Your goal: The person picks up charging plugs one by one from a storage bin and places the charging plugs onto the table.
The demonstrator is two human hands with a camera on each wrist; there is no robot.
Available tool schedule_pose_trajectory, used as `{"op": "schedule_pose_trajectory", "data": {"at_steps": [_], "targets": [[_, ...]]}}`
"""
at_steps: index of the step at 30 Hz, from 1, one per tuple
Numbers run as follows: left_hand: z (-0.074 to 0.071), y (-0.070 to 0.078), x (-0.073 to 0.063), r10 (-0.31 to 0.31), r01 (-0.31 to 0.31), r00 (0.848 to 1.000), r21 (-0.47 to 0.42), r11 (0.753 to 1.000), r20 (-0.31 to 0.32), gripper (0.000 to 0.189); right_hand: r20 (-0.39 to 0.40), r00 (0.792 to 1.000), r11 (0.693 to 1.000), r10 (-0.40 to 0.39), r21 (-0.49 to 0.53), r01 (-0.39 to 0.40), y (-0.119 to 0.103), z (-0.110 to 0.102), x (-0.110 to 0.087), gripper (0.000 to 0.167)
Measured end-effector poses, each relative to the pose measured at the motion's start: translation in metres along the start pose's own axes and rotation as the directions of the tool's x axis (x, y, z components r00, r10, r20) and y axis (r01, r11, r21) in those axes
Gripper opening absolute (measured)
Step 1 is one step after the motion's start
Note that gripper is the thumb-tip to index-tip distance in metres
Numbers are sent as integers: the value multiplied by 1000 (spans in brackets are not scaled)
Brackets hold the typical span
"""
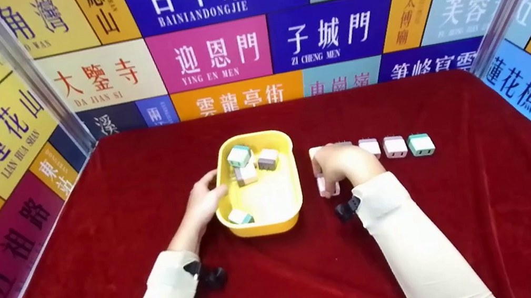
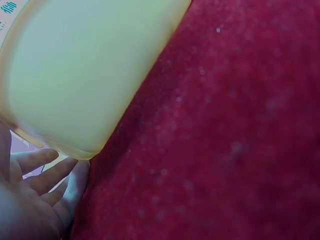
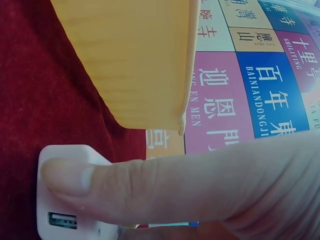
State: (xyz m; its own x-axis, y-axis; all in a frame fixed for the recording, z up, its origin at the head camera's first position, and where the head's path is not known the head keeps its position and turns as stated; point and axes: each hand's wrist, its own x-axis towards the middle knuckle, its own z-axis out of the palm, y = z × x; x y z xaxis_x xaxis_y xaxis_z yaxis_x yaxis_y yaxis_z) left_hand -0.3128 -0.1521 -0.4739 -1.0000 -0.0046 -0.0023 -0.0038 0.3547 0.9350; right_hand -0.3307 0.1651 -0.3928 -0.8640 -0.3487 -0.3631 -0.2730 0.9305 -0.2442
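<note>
A yellow plastic bin [image 1: 267, 227] stands on the red cloth with several small two-tone USB charger plugs inside, among them a green-and-white one [image 1: 239, 156]. My left hand [image 1: 203, 199] holds the bin's left side, thumb over the rim and fingers along the outer wall [image 2: 80, 90]. To the right of the bin, my right hand [image 1: 345, 164] pinches a pale pink-and-white USB charger [image 1: 329, 187]. In the right wrist view the thumb lies across this charger [image 3: 52, 200], above its USB port; the other fingers are mostly hidden.
A row of chargers runs right of the bin, its left end partly behind my right hand; a pink-and-white one [image 1: 395, 147] and a green-and-white one [image 1: 421, 144] end it. Behind the cloth [image 1: 292, 283] rises a wall of coloured street-name signs [image 1: 215, 53], with metal posts [image 1: 39, 83] at both sides.
</note>
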Motion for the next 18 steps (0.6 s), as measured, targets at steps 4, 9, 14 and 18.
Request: {"op": "schedule_pose_trajectory", "data": {"at_steps": [4, 9, 14, 18], "targets": [[-2, 0, -2, -17, 17, 1000, -10, 1000, 9, 57, 17, 1000, 1000, 0, 17, 0, 0, 0, 1, 31], [-2, 1, -1, -6, 6, 1000, -10, 1000, 5, 56, 21, 1000, 1000, 3, 28, -3, -2, -3, 1, 31], [-2, 0, 0, 4, -4, 1000, 10, 1000, -1, 57, 2, 1000, 999, 2, 50, -2, -2, -2, -1, 31], [-1, -3, 0, -2, 2, 1000, 14, 1000, 1, 57, -26, 999, 999, -25, 45, 26, -1, 0, -2, 37]]}}
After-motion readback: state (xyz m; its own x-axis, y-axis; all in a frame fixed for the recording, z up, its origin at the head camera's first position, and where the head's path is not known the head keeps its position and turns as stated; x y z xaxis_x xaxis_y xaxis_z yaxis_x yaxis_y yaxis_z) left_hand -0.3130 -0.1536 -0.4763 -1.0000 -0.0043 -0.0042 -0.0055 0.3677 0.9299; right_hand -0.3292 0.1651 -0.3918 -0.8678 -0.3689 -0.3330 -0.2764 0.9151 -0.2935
